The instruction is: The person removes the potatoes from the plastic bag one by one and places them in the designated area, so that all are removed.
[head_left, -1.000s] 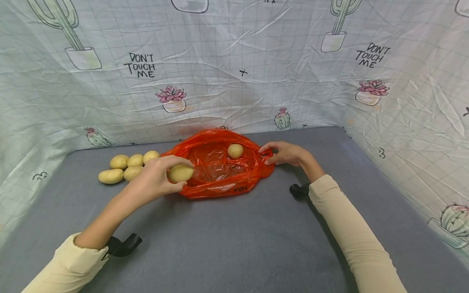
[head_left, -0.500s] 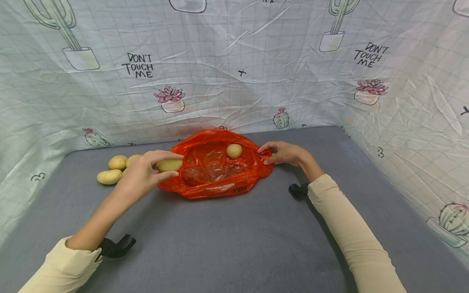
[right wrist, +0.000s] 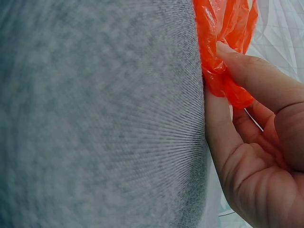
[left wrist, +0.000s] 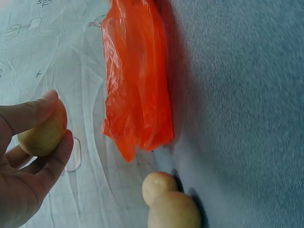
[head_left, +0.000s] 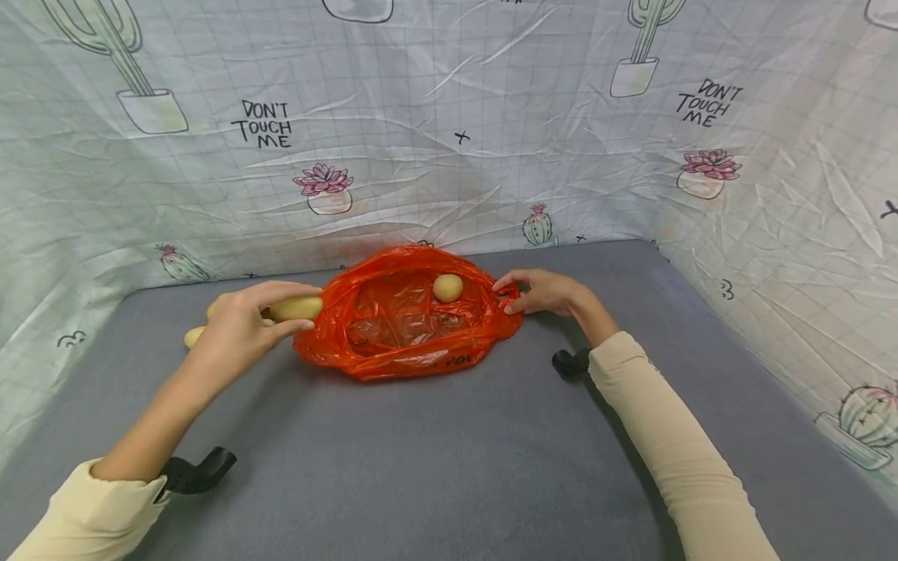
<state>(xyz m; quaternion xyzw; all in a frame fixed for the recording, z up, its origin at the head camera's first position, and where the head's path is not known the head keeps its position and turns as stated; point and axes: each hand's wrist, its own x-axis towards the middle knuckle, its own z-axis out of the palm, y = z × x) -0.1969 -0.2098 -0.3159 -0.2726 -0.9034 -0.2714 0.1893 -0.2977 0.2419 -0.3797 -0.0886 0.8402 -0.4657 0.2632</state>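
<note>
My left hand [head_left: 235, 323] holds a yellow potato [head_left: 296, 308] between thumb and fingers, raised just left of a red plastic bag [head_left: 393, 365]. In the left wrist view this potato [left wrist: 45, 135] sits at the fingertips, apart from the bag. The bag lies on its base with its mouth spread open, and one potato [head_left: 447, 288] shows inside toward the back right. My right hand [head_left: 547, 296] pinches the bag's gathered right end; the right wrist view shows crumpled red plastic [right wrist: 221, 71] between thumb and fingers.
Loose potatoes [left wrist: 175, 211] lie on the grey tabletop [head_left: 435, 460] left of the bag, mostly hidden behind my left hand in the head view. A white sheet printed with cacti [head_left: 421, 156] hangs behind and at the sides. Black wrist mounts [head_left: 199, 471] jut from both sleeves.
My left hand has moved left with the potato, from over the bag's left rim to beside it, now covering most of the loose potatoes. The right hand keeps its hold on the bag.
</note>
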